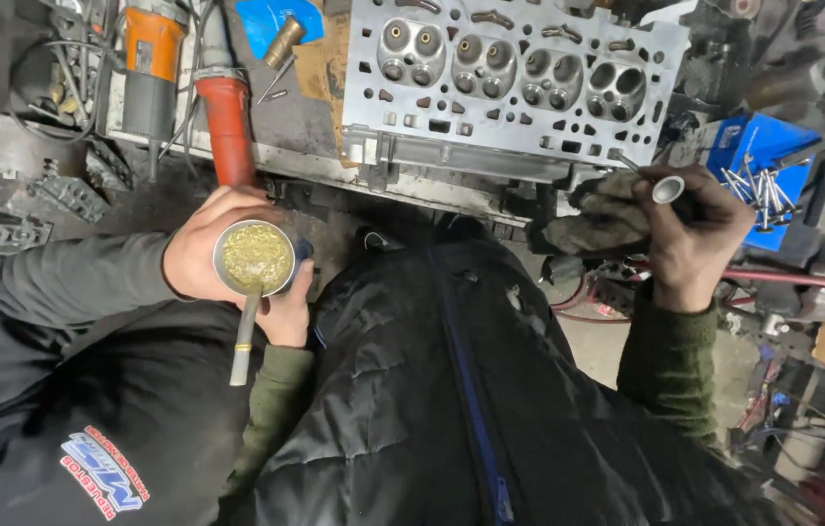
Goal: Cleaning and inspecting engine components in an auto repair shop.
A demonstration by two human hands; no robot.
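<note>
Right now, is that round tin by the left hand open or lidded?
Open. The round tin shows no lid, and yellowish paste fills it to the rim. A metal stick dips into it; two hands are around it.

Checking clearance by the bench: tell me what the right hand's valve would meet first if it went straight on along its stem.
The right hand holds a valve over a rag. Its stem points up-left at the cylinder head; the head's near edge probably comes first, though depth is unclear.

The grey aluminium cylinder head is cut off by the top edge. Below it, the person's right hand hides most of a slim metal-tipped tool. Left of it, the orange angle grinder runs off-frame.
</note>
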